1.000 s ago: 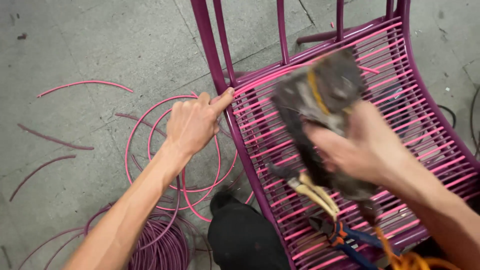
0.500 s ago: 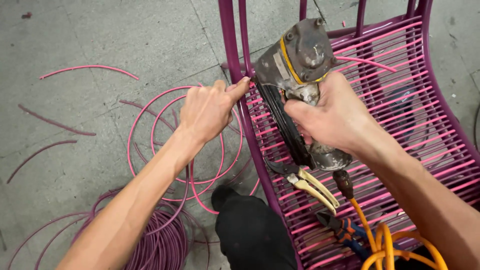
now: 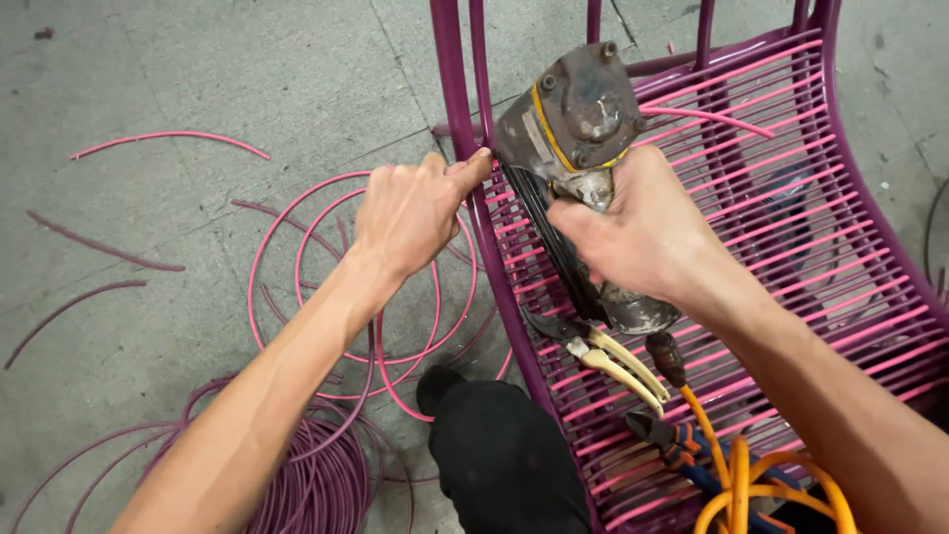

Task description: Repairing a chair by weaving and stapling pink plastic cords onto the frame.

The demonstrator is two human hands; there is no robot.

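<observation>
Worn grey pneumatic staple gun at the purple metal chair frame.
Since a second earlier the gun had swung upright, its nose brought against the frame rail at 12 o'clock, so fastening seemed imminent. The right hand clenched its grip; the left hand pinched pink plastic cord on the rail, yellow-handled cutters lying at 5 o'clock.

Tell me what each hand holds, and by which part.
The right hand holds the nail gun by its handle. The left hand pinches pink cord at the chair frame.
</observation>
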